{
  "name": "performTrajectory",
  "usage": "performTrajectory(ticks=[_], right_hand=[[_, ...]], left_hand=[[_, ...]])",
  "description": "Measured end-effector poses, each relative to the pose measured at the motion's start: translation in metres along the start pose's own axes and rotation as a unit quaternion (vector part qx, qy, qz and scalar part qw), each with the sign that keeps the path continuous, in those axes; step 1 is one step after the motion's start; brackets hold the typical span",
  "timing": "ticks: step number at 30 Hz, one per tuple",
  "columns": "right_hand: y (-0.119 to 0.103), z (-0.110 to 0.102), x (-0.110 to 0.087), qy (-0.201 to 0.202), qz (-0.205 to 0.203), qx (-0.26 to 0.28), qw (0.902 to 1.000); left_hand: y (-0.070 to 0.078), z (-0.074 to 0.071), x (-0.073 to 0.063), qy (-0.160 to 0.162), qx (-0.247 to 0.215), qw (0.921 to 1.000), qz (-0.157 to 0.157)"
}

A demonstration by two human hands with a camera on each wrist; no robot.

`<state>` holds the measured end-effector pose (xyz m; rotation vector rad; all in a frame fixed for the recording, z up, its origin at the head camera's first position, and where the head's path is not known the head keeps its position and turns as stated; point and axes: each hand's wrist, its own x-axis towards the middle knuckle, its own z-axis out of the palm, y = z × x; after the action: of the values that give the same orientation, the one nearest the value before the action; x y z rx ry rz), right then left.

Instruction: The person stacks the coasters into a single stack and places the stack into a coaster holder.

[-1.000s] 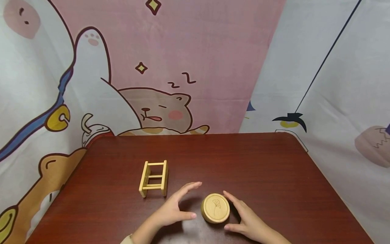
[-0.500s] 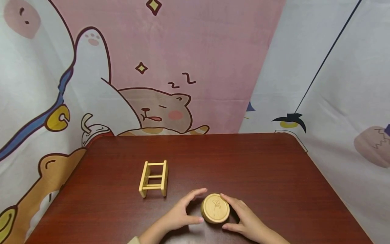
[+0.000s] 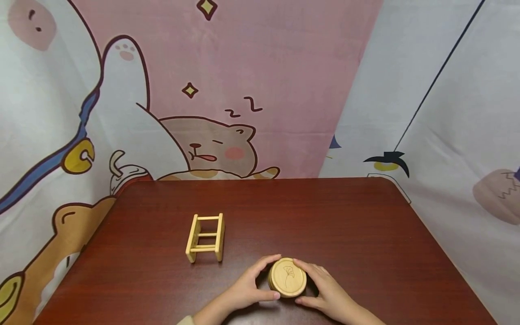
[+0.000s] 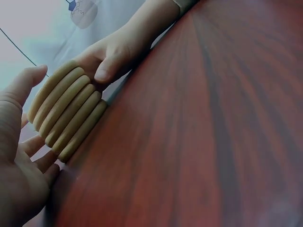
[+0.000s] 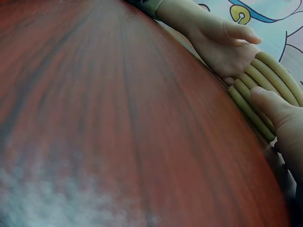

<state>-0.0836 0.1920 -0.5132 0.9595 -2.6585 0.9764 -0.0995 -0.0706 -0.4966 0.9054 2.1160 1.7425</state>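
A stack of round wooden coasters (image 3: 287, 277) sits on the table in the head view, its top one carved with a leaf. My left hand (image 3: 248, 286) curves around its left side, fingers and thumb spread. In the left wrist view a gap shows between the left thumb (image 4: 31, 80) and the coasters. My right hand (image 3: 329, 293) holds the right side of the stack, index finger at the rim. The right thumb (image 5: 272, 106) lies against the lower coasters in the right wrist view. The far fingers are partly hidden behind the stack.
A small wooden rack (image 3: 206, 237) with rungs stands to the left, behind the left hand. The dark red table (image 3: 325, 212) ends at a cartoon-printed cloth (image 3: 300, 90) at the back and sides.
My left hand has moved right, from beside the stack to around its left side. My right hand has shifted slightly left, closer against the coasters. The stack and rack stay in place.
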Motion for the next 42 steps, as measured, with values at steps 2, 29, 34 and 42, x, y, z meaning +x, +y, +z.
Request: performTrajectory(ticks=[2,29,34,42], right_hand=[[0.0,0.0,0.0,0.002,0.005,0.001,1.0],[0.0,0.003,0.005,0.026,-0.033,-0.002,0.9991],[0.001,0.004,0.006,0.034,-0.042,0.009,0.9985],[0.0,0.007,0.008,0.057,-0.055,0.005,0.9968]], left_hand=[[-0.001,0.003,0.002,0.005,0.002,1.0,0.006],[-0.002,0.018,0.005,0.016,-0.013,0.9992,0.035],[-0.001,0.02,0.005,0.011,-0.041,0.9988,0.025],[0.0,0.024,0.007,0.01,-0.089,0.9958,-0.019]])
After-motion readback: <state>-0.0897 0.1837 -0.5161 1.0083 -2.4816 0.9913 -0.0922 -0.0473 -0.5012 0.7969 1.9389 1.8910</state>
